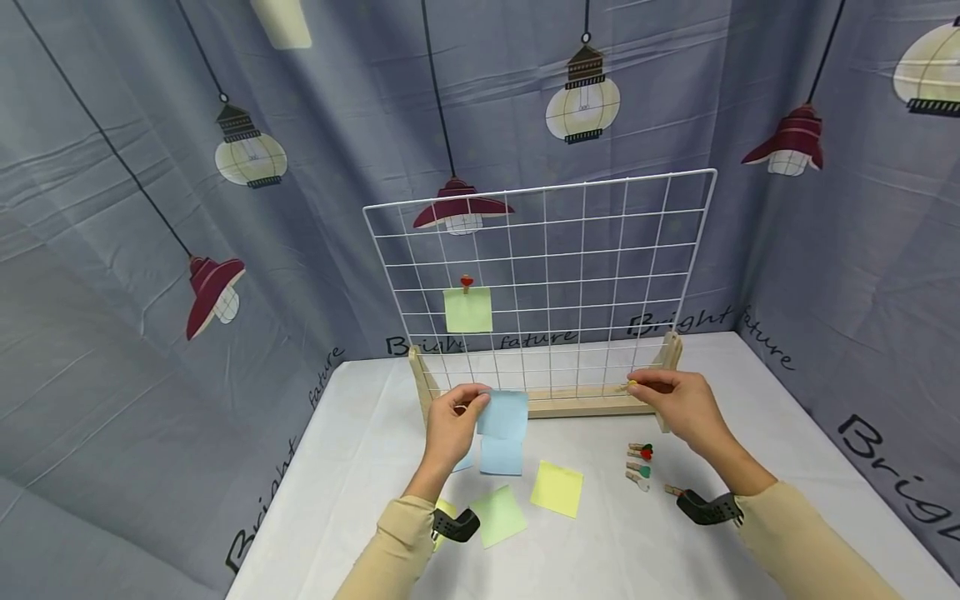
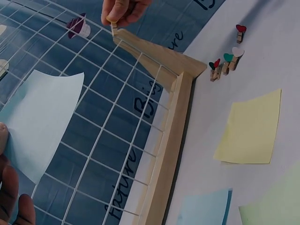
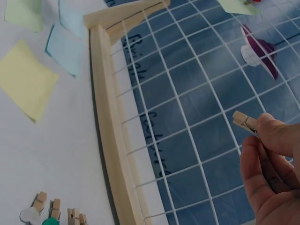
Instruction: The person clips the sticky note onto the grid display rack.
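My left hand (image 1: 452, 429) pinches a light blue paper note (image 1: 504, 414) by its left edge, in front of the lower left of a white wire grid panel (image 1: 546, 292). My right hand (image 1: 688, 407) is at the panel's lower right. Between thumb and fingertips it pinches a small wooden clothespin (image 3: 243, 120), whose free end points away from the hand; a bit of yellow shows at its other end in the head view. On the panel hangs a green note (image 1: 468, 311), held by a clothespin with a red heart (image 1: 467, 282).
On the white table (image 1: 600, 550) lie a second blue note (image 1: 501, 458), a yellow note (image 1: 557, 489) and a green note (image 1: 501, 517). Several heart clothespins (image 1: 639, 470) lie at the right. A wooden base (image 1: 585, 407) supports the panel; patterned curtains surround the table.
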Demonstrator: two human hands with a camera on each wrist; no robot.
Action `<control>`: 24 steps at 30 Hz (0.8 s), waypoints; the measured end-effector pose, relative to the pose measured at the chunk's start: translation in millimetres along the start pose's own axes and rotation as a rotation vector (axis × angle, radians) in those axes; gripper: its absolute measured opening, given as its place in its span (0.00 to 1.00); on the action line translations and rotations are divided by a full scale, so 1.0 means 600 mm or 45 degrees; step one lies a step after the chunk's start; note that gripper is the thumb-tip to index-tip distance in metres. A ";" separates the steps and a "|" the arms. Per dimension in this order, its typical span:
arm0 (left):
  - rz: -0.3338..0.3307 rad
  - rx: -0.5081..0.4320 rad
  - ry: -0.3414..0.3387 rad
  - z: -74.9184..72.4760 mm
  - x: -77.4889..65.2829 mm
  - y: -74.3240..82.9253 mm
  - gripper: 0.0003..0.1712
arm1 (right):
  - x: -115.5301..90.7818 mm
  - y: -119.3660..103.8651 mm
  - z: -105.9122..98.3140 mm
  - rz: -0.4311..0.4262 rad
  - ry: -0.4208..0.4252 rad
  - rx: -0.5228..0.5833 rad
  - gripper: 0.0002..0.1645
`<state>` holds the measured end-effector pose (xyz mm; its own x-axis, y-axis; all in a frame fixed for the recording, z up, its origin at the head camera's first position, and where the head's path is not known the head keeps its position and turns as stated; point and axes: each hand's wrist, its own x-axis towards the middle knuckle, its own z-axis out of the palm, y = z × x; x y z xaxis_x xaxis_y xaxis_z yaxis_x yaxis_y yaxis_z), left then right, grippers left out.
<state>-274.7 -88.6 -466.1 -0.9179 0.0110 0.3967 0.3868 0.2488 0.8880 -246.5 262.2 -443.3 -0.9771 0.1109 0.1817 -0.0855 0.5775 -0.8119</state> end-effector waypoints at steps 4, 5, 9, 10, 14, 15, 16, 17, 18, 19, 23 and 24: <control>0.017 0.003 -0.015 0.002 0.003 0.003 0.06 | 0.005 -0.009 0.003 -0.022 -0.006 0.007 0.21; 0.013 0.000 -0.017 0.003 0.003 0.004 0.06 | 0.006 -0.012 0.004 -0.029 -0.007 0.011 0.20; 0.011 -0.020 -0.015 0.008 0.003 0.007 0.06 | 0.008 -0.020 0.008 -0.064 -0.011 0.024 0.18; 0.016 -0.025 -0.015 0.009 0.002 0.006 0.06 | 0.008 -0.021 0.009 -0.062 -0.015 0.034 0.19; 0.021 -0.027 -0.022 0.015 0.002 0.006 0.06 | 0.010 -0.025 0.008 -0.065 -0.036 0.048 0.20; 0.017 -0.024 -0.023 0.017 0.002 0.006 0.06 | 0.010 -0.026 0.007 -0.067 -0.044 0.056 0.20; 0.011 -0.027 -0.026 0.018 0.002 0.007 0.06 | 0.011 -0.026 0.007 -0.066 -0.053 0.066 0.20; 0.003 -0.031 -0.029 0.019 0.001 0.007 0.06 | 0.011 -0.028 0.007 -0.074 -0.059 0.070 0.20; -0.005 -0.036 -0.030 0.020 0.001 0.009 0.06 | 0.012 -0.029 0.007 -0.079 -0.069 0.083 0.20; -0.012 -0.043 -0.030 0.021 0.001 0.009 0.06 | 0.013 -0.030 0.007 -0.084 -0.078 0.096 0.20; -0.031 -0.062 -0.038 0.023 0.001 0.012 0.06 | 0.017 -0.038 0.010 -0.098 -0.093 0.138 0.20; -0.034 -0.062 -0.039 0.023 0.001 0.014 0.06 | 0.018 -0.040 0.012 -0.101 -0.096 0.145 0.21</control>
<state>-273.0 -73.2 -461.7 -0.9299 0.0352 0.3662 0.3655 0.2020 0.9086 -256.4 243.9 -425.6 -0.9778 0.0053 0.2094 -0.1804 0.4863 -0.8550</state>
